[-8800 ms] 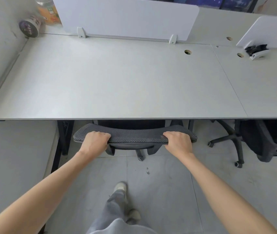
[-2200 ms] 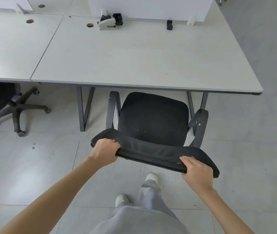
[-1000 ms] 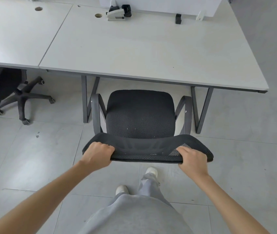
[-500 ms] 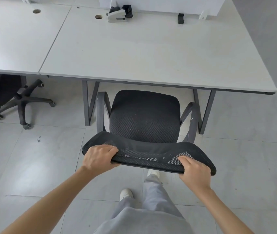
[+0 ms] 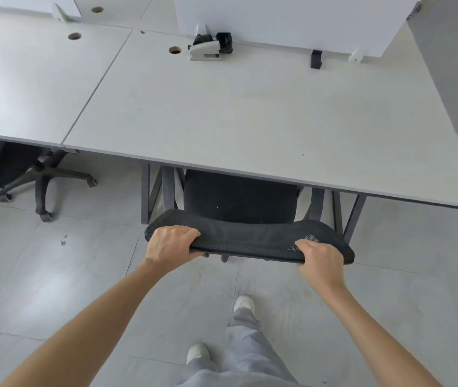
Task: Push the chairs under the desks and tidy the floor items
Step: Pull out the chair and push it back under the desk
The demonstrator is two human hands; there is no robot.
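A black mesh office chair (image 5: pixel 240 203) stands in front of me, its seat partly under the right white desk (image 5: pixel 250 115). The front part of the seat and most of both armrests are hidden by the desktop. My left hand (image 5: pixel 170 243) grips the left end of the chair's backrest top. My right hand (image 5: pixel 318 256) grips the right end of the same backrest. A second black chair (image 5: pixel 12 174) sits under the left desk (image 5: pixel 26 79), only its wheeled base and part of its back showing.
White divider panels (image 5: pixel 292 20) run along the desks' far edge, with a white and black clamp-like object (image 5: pixel 208 47) at their foot. Small dark scraps (image 5: pixel 63 240) lie on the grey tiled floor to my left. The desk's dark legs (image 5: pixel 350 216) flank the chair.
The chair has rolled forward, so its seat now lies partly under the right desk. Both hands kept their grip on the backrest and I have stepped closer.
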